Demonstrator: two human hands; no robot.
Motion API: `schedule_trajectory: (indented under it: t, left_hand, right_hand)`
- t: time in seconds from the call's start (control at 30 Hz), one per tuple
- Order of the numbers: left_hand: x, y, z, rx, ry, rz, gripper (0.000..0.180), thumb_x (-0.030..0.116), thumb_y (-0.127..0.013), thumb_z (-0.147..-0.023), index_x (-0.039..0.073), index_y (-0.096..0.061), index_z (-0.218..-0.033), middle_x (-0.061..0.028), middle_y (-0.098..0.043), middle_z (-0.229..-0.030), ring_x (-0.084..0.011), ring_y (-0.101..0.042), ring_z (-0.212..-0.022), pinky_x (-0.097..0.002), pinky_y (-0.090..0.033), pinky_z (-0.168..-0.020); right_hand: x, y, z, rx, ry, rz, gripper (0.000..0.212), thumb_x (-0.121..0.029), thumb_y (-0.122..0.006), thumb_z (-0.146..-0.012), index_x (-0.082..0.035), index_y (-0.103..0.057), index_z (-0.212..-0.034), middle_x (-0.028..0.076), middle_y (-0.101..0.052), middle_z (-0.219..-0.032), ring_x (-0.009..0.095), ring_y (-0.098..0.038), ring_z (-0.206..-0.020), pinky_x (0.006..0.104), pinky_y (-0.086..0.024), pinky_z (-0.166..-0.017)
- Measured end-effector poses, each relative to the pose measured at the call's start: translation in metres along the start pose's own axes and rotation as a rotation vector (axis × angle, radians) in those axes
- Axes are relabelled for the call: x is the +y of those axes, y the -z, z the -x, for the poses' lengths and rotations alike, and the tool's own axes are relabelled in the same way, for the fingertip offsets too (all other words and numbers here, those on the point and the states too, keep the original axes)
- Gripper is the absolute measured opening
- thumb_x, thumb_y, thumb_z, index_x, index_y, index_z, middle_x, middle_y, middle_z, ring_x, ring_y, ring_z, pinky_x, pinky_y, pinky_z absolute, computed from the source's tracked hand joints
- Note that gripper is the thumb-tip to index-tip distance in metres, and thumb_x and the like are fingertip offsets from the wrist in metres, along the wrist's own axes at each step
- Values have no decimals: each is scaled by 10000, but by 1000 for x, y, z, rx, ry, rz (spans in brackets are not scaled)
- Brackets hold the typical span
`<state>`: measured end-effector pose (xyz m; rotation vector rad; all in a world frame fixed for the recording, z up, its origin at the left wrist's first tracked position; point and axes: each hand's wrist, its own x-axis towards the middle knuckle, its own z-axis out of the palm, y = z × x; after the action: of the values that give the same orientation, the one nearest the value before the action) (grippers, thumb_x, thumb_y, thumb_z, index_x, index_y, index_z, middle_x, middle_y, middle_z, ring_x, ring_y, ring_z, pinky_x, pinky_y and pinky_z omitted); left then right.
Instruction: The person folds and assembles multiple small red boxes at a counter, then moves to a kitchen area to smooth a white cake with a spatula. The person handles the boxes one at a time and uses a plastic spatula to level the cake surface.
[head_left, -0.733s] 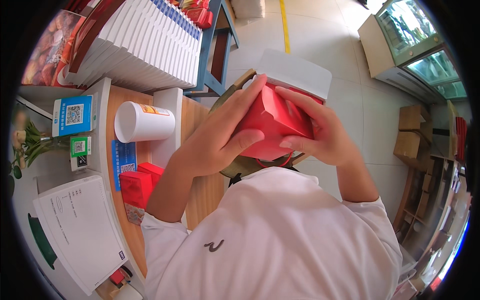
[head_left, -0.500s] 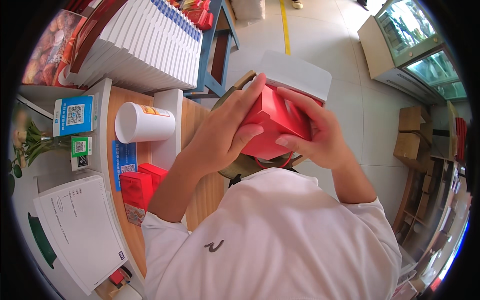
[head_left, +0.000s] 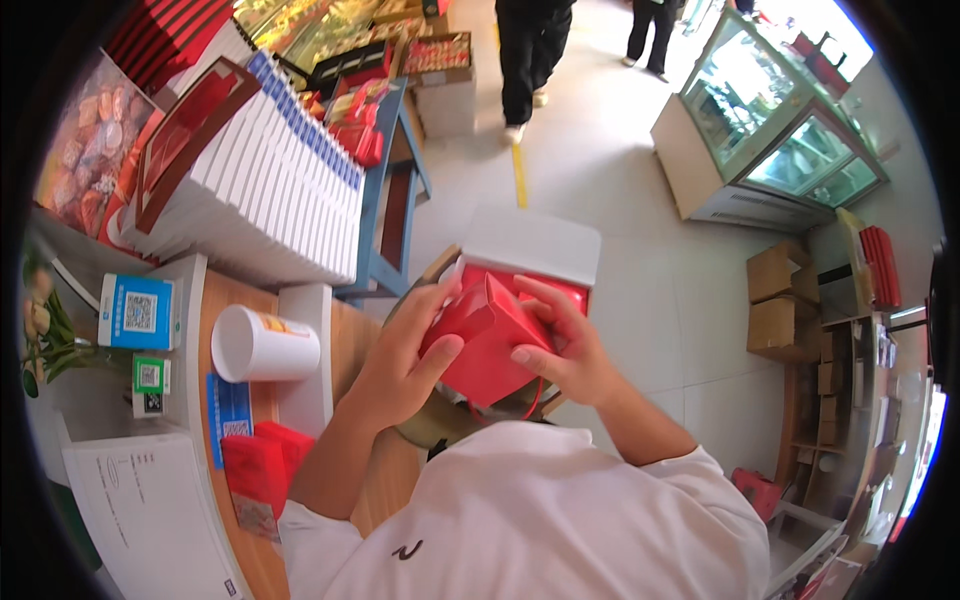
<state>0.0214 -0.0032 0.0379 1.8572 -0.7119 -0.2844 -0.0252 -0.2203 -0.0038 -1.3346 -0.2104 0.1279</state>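
A small red cardboard box (head_left: 490, 355) with a peaked, folded top is between my two hands in front of my chest. My left hand (head_left: 408, 350) is closed against its left side, thumb along the near face. On the other side, my right hand (head_left: 565, 340) grips it with thumb and bent fingers. Just beyond stands an open carton with a white flap (head_left: 535, 245) raised and red contents (head_left: 567, 292) partly showing. A stool-like seat (head_left: 430, 425) lies beneath, largely hidden. Near my shirt, a thin red cord loops below the box.
On the wooden counter (head_left: 345, 470) at left are a white tub (head_left: 265, 343), red packets (head_left: 255, 465) and code signs (head_left: 140, 315). White flat boxes (head_left: 250, 190) stand stacked behind. A person (head_left: 530, 60) is on the floor ahead. Display case (head_left: 770, 120) and cartons (head_left: 780, 300) line the right.
The view has tilted upward, bringing people's legs into sight. The red box has tipped slightly in my hands, and red contents now show in the white-flapped carton behind it.
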Motion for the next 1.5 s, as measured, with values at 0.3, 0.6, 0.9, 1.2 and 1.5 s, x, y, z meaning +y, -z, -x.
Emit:
schedule_trajectory:
  t: [0.3,0.6,0.9,1.2,1.5]
  left_hand:
    - [11,-6,-11,9,-138,-233,523,223,-715,-770,25,-519,-1213,-136,-541,-1111,-252,-569,-947,-326,-456,-819]
    - [-4,-38,-14,588,-112,-562,1173,347,-842,-564,-7,-125,-1423,-266,-224,-1412,-433,-293,-1274,-605,-207,-1024]
    - [-19,-26,8,366,-267,-625,1114,262,-810,-610,4,-99,-1428,-239,-195,-1427,-390,-282,-1255,-468,-317,-1005]
    - [-23,-21,9,407,-311,-697,1092,313,-806,-583,-1,-171,-1414,-235,-250,-1412,-371,-320,-1248,-537,-257,-1015]
    - [-21,-20,9,342,-283,-730,1084,291,-810,-587,-4,-178,-1416,-227,-252,-1417,-388,-315,-1233,-474,-288,-988]
  right_hand:
    - [-42,14,-30,-271,100,417,628,-166,-670,-819,-31,-391,-1366,96,-536,-1202,179,-528,-1076,275,-428,-885]
    - [-29,-34,-40,200,214,78,478,-150,-612,-864,-35,-450,-1299,108,-585,-1061,149,-554,-976,262,-451,-827]
    - [-40,-18,-49,-135,22,200,563,-186,-527,-924,-75,-298,-1427,107,-549,-1162,166,-546,-971,281,-434,-858]
    - [-30,-26,-47,-178,117,378,519,-177,-435,-966,-87,-254,-1443,145,-506,-1173,256,-490,-1072,305,-362,-947]
    - [-20,-28,-46,-111,80,379,488,-146,-371,-968,-78,-264,-1439,149,-491,-1146,248,-487,-1044,294,-359,-939]
